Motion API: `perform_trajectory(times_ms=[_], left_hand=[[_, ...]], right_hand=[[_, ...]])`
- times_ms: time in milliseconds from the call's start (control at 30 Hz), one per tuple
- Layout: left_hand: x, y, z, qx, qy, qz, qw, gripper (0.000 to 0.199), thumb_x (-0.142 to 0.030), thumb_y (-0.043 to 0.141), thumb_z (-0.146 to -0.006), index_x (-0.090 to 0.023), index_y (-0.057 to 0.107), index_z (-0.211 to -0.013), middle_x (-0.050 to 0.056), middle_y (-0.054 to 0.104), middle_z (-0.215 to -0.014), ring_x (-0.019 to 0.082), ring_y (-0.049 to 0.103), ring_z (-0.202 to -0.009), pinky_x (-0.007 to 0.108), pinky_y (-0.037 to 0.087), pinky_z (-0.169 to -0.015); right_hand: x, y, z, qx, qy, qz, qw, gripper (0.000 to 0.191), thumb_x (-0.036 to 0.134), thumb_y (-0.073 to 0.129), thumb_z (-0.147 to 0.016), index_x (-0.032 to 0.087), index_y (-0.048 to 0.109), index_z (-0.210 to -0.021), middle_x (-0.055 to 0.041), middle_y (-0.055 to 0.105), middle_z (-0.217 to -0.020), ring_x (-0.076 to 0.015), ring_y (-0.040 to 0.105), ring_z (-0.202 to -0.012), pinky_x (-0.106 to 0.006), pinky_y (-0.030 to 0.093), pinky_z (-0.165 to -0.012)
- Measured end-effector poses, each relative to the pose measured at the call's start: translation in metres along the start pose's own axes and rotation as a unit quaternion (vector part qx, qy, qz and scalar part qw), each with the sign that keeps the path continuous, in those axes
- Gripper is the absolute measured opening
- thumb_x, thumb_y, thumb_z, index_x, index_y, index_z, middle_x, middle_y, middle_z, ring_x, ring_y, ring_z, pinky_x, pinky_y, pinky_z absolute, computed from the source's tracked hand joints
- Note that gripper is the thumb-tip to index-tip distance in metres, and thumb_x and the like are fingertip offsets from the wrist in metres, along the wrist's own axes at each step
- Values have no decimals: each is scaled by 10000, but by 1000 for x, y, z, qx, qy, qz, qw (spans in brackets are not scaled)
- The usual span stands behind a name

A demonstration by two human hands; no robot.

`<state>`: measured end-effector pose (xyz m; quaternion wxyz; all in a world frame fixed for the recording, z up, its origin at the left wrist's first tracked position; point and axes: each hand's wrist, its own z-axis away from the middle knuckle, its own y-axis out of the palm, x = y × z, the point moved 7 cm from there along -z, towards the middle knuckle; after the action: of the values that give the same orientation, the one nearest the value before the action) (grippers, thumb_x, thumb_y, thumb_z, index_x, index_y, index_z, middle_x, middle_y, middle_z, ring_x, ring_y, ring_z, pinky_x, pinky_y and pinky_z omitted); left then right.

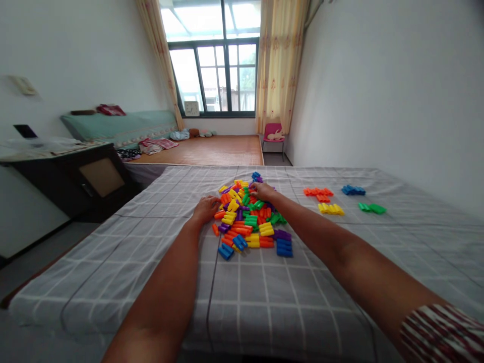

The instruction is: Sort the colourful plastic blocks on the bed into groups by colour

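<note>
A heap of colourful plastic building blocks (242, 219) lies in front of me, with yellow, orange, green, purple and blue pieces mixed together. At its left edge my left hand (206, 206) rests with fingers partly stretched towards the blocks, holding nothing that I can see. Over the upper right part of the heap reaches my right hand (263, 192). Its fingers are bent together among the pieces, and whatever they pinch is hidden. Off to the right lie small separate groups: orange blocks (318, 193), blue blocks (354, 190), yellow blocks (330, 209) and green blocks (372, 207).
A grey checked cloth (151, 262) covers the surface under the blocks. Beyond it stands a bed (223, 148) below a window. To the left is a dark cabinet (71, 176), and a pink chair (273, 133) stands at the back near the right wall.
</note>
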<state>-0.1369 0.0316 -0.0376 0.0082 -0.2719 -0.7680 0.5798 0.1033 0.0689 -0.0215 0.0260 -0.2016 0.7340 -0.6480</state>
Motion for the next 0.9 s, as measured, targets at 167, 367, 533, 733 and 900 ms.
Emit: perform_trajectory(times_ms=[167, 367, 533, 733, 900], left_hand=[[-2, -3, 1, -2, 3, -2, 1000, 316, -255, 489, -832, -197, 742, -1013, 78, 713, -1027, 205, 631, -964, 329, 469, -918], [-2, -2, 0, -1, 10, -10, 1000, 334, -262, 478, -825, -190, 749, -1006, 84, 717, -1021, 210, 638, -934, 329, 478, -894], [4, 2, -3, -5, 20, 0, 1000, 334, -305, 475, -832, -186, 746, -986, 83, 715, -1004, 212, 639, -929, 325, 480, -881], [13, 6, -5, -4, 23, 0, 1000, 334, -322, 467, -833, -203, 731, -1000, 68, 712, -1031, 201, 632, -964, 323, 473, -908], [15, 6, -5, 2, 25, -4, 1000, 342, -332, 460, -829, -203, 722, -1007, 71, 711, -1061, 210, 628, -989, 339, 471, -923]], right_hand=[[1, -27, 6, -30, 8, -9, 999, 413, 209, 645, -776, 211, 659, -1189, -56, 703, -1147, -204, 645, -1024, -262, 488, -868], [-50, -76, 42, 26, -47, -52, 997, 400, 82, 631, -733, 212, 713, -1103, -24, 723, -1109, -180, 662, -956, -244, 507, -821], [-101, -71, 88, 146, -23, -44, 988, 362, 14, 586, -717, 184, 751, -991, -37, 753, -962, -176, 682, -856, -235, 513, -734], [-116, -84, 111, 13, 30, -125, 992, 358, 93, 546, -813, 173, 694, -1129, -77, 720, -1084, -152, 674, -832, -250, 520, -739], [-97, -72, 126, 125, -44, -176, 975, 344, 328, 699, -765, 218, 721, -1090, -55, 728, -1029, -182, 670, -890, -276, 520, -783]])
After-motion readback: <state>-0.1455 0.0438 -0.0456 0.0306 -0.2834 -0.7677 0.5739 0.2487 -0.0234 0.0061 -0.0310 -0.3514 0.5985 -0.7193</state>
